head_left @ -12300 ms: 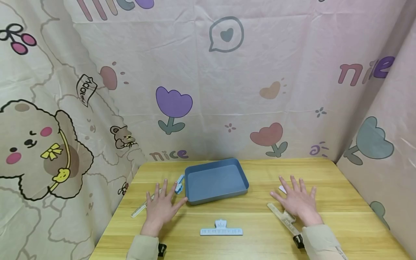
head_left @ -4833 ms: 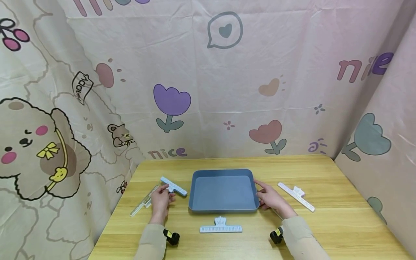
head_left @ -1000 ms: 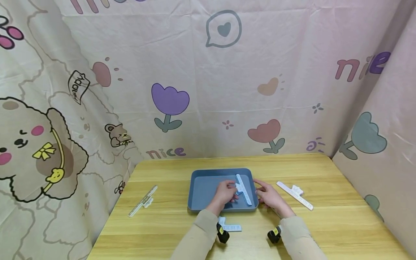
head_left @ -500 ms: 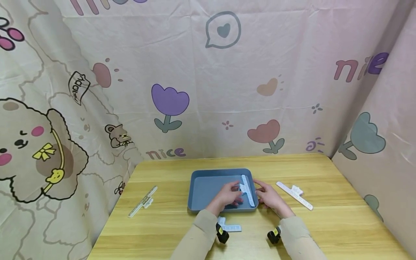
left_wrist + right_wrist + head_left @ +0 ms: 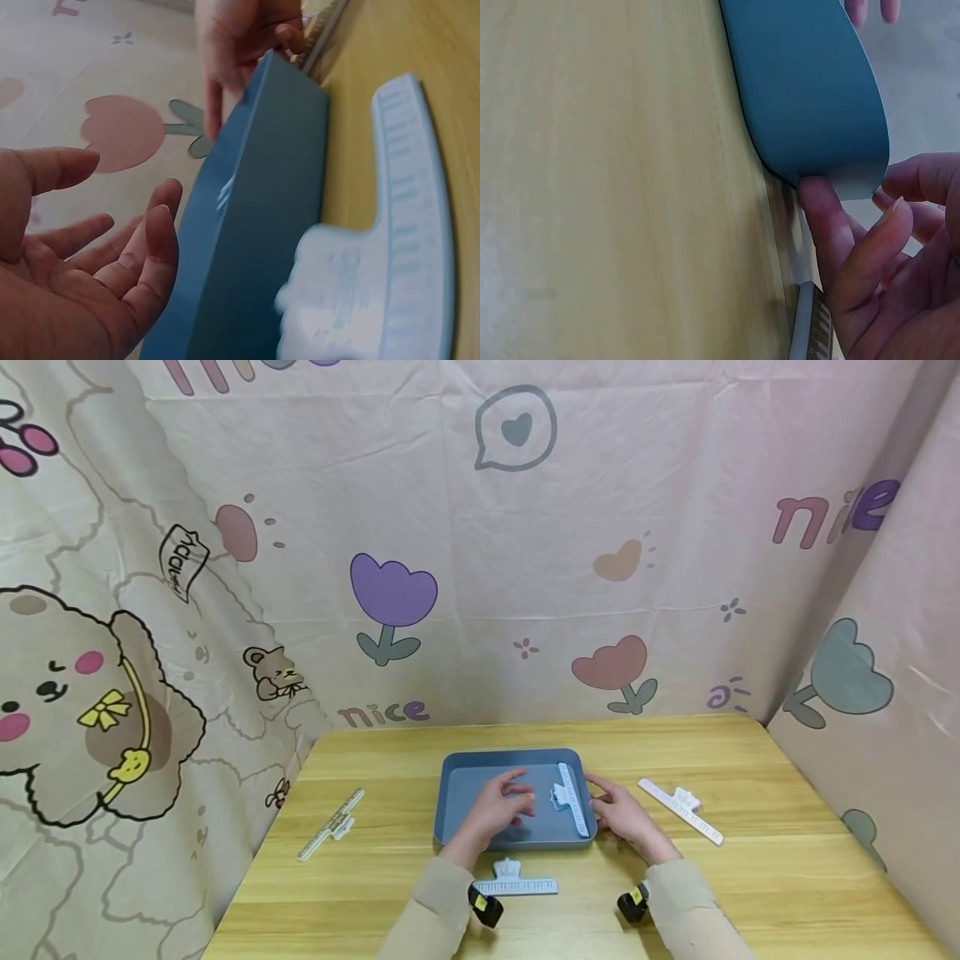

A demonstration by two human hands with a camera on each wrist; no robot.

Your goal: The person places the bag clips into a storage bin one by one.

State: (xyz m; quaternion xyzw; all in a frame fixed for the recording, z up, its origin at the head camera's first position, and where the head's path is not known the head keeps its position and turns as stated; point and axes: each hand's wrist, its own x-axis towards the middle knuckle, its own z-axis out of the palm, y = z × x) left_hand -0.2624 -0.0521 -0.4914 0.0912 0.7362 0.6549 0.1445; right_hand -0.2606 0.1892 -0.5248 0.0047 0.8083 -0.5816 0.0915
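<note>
Over the blue-grey tray [image 5: 480, 763] my left hand [image 5: 498, 810] hovers with its fingers spread apart, holding nothing. A light-blue clip with a keyboard-patterned bar [image 5: 573, 802] lies inside along the tray's right wall, to the right of that hand. My right hand [image 5: 626, 814] touches the tray's right side from outside; in the right wrist view one fingertip [image 5: 817, 187] presses the outer wall and another lies at the rim. A second light-blue clip [image 5: 517, 885] lies in front of the tray, partly behind the left wrist camera.
A clear clip [image 5: 330, 825] lies on the wooden table [image 5: 360, 910] at the left. A white-lilac clip [image 5: 682, 810] lies right of the right hand. Another keyboard-patterned clip [image 5: 812, 330] lies by the right hand, mostly hidden. Printed curtains [image 5: 480, 527] stand behind.
Earlier the tray was turned and the light-blue clip lay left of it. My left hand brought the clip inside, let go against the right wall and drew back left. The right hand stays at the tray.
</note>
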